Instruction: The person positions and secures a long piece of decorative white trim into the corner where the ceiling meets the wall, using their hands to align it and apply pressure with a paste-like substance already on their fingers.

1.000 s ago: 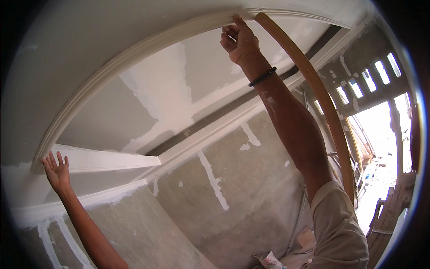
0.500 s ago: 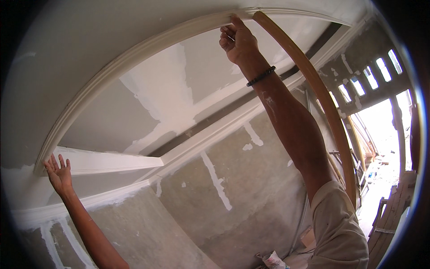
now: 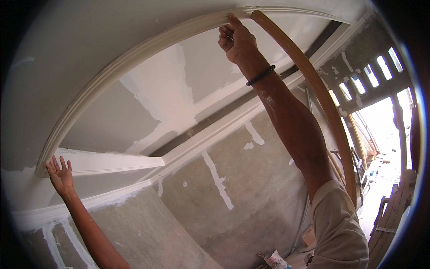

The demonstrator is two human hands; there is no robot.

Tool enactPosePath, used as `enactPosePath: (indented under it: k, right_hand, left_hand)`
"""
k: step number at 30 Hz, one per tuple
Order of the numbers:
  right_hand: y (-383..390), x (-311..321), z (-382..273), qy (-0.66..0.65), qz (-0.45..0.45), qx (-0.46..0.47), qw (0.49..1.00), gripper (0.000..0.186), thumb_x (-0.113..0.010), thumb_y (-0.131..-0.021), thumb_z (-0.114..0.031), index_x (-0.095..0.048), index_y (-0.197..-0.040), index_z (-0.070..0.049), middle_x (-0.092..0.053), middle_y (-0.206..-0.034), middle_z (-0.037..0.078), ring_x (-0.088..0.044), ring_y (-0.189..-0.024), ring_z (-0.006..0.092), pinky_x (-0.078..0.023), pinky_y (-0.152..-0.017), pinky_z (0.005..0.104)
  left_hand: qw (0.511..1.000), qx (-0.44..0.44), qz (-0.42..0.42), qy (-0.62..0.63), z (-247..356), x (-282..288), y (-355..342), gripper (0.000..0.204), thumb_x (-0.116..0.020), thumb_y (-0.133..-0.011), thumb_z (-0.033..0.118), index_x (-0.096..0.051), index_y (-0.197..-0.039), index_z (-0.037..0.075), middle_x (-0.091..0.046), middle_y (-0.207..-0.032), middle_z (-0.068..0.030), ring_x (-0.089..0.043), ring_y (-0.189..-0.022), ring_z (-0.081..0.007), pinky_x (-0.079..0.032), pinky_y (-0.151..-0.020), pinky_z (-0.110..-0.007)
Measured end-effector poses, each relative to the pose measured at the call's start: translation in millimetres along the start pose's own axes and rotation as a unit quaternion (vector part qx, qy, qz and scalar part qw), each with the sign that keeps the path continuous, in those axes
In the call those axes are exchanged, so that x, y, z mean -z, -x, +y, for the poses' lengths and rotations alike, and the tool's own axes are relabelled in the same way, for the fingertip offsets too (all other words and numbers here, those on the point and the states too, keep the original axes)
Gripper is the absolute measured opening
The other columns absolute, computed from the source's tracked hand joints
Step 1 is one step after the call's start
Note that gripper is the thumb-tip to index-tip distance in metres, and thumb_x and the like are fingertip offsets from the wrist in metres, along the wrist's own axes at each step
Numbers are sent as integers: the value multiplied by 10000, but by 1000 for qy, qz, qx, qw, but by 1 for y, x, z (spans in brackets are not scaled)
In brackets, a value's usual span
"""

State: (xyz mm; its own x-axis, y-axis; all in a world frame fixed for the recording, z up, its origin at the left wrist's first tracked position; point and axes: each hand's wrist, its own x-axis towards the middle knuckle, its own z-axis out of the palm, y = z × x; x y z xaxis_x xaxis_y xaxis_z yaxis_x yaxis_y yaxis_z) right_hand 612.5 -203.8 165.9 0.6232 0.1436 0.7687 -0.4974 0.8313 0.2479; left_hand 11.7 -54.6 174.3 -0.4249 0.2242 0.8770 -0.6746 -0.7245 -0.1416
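White ceiling molding [image 3: 148, 50] arches above us, its long axis running from our left hand [image 3: 62, 178] to our right hand [image 3: 242, 42]. We rest the left, fingers spread, against one end; the right, loosely curled, touches its underside beside a wooden strip [image 3: 333, 114].

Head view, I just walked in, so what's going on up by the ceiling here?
A person has both bare hands raised to a long white molding at the ceiling. The left hand, fingers spread, is at its left end. The right hand has one digit up against it, the other fingers curled. Beside that hand, a brown wooden strip appears to meet the molding at its top.
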Motion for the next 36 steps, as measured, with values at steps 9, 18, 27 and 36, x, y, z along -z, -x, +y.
enactPosePath:
  k: [9,18,27,36]
  right_hand:
    - [-3,4,1,18,-37,12,999,354,-769,-939,-317,-591,-842,-26,-607,-733,68,-573,-628,154,-486,-504,247]
    - [-3,3,1,34,-24,13,999,365,-766,-942,-336,-593,-834,-33,-617,-741,71,-579,-628,154,-473,-486,248]
    - [-4,1,4,-12,-19,2,1000,347,-774,-935,-323,-596,-846,-39,-598,-729,62,-555,-621,164,-454,-494,260]
    - [-1,0,12,-50,-18,-11,999,369,-765,-939,-355,-590,-935,-30,-624,-804,76,-563,-645,185,-491,-530,295]
  left_hand:
    - [1000,-2,-5,4,-1,7,-7,721,-639,-999,466,-376,-1589,146,-357,-1646,20,-230,-1537,-283,-81,-1239,-530]
    - [1000,0,-7,-6,0,6,-6,768,-640,-999,468,-315,-1609,133,-325,-1664,11,-219,-1547,-283,-92,-1237,-526]
    - [1000,9,-5,-5,1,3,-4,752,-634,-1002,467,-328,-1607,143,-321,-1665,15,-221,-1546,-276,-117,-1227,-518]
    - [1000,16,2,3,3,-2,0,669,-579,-1041,419,-316,-1603,168,-392,-1623,38,-244,-1531,-283,-109,-1225,-536]
